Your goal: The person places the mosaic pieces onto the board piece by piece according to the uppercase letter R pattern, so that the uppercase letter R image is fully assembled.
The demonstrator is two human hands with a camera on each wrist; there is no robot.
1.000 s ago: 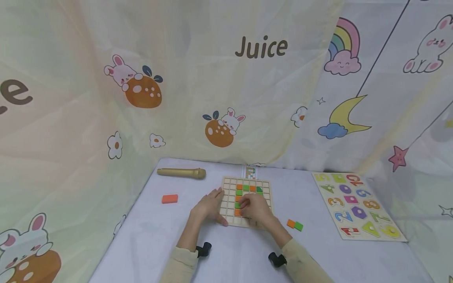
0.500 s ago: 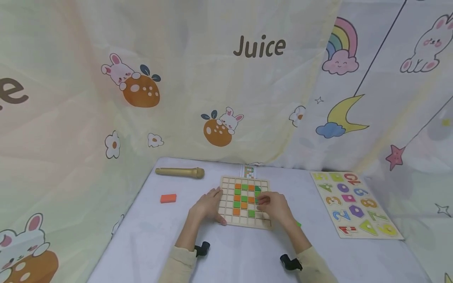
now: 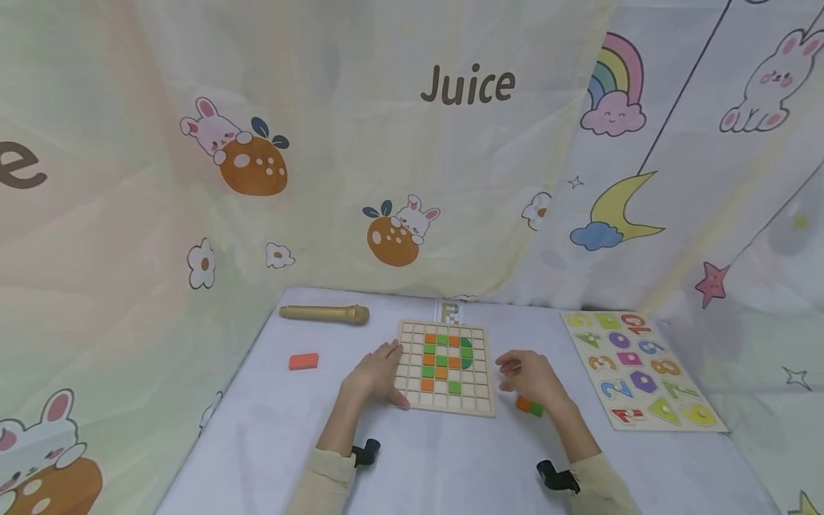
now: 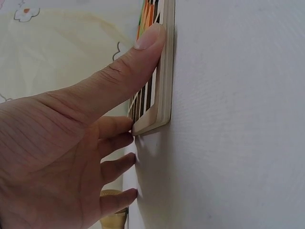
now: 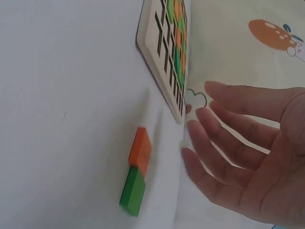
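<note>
A wooden grid board [image 3: 478, 398] lies on the white cloth, with orange and green tiles [image 3: 441, 361] set in some of its cells. My left hand [image 3: 375, 373] rests at the board's left side. In the left wrist view its thumb [image 4: 116, 74] lies straight along the board's edge, the other fingers spread beside the corner. To the right of the board, my right hand [image 3: 531, 377] hovers with fingers loosely bent and nothing between them. Below it, an orange tile [image 5: 139, 150] and a green tile [image 5: 132, 193] touch each other on the cloth.
A gold toy microphone [image 3: 324, 314] lies at the back left, an orange-red block [image 3: 303, 361] nearer. Behind the board sits a small pattern card [image 3: 450, 312]. A number-and-shape puzzle board [image 3: 644, 411] lies at the right. Printed cloth walls enclose the table.
My right hand has moved from over the board to the right, above the loose tiles. A green piece now shows in the grid's right column, where the hand was. My left hand stays put.
</note>
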